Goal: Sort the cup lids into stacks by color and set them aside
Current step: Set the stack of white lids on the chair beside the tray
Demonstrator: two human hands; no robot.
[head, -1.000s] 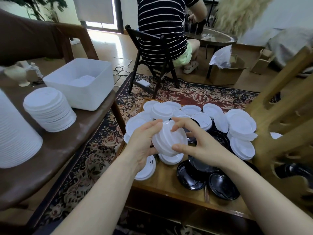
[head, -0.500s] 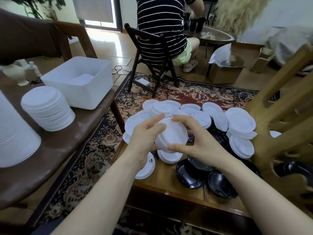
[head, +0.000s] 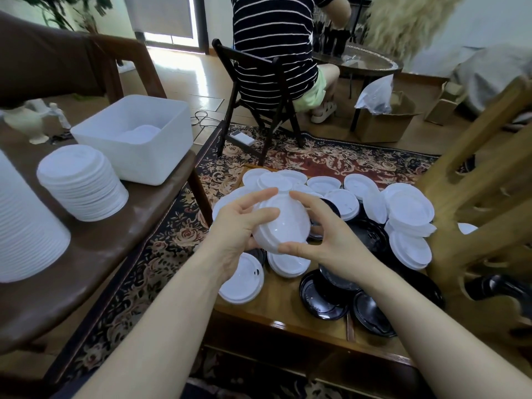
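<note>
- While both hands hover above the low wooden table, they hold a small stack of white lids between them, tilted, underside toward the camera.
- L hand: fingers curled round the stack's left edge, thumb across its face.
- R hand: fingers wrapped over the top right of the stack, thumb pinching its lower rim.
- Loose white lids lie scattered & overlapping on the table, behind and to the right of the held stack; one single white lid sits just below the L hand.
- Black lids lie on the table under and right of the R wrist, some overlapping.
- Left of the table, on a brown bench: a sorted stack of white lids, w/ a white plastic bin just behind it.
- Beyond the table, on a patterned rug, a person in a striped shirt sits on a dark chair, back to the camera.
</note>
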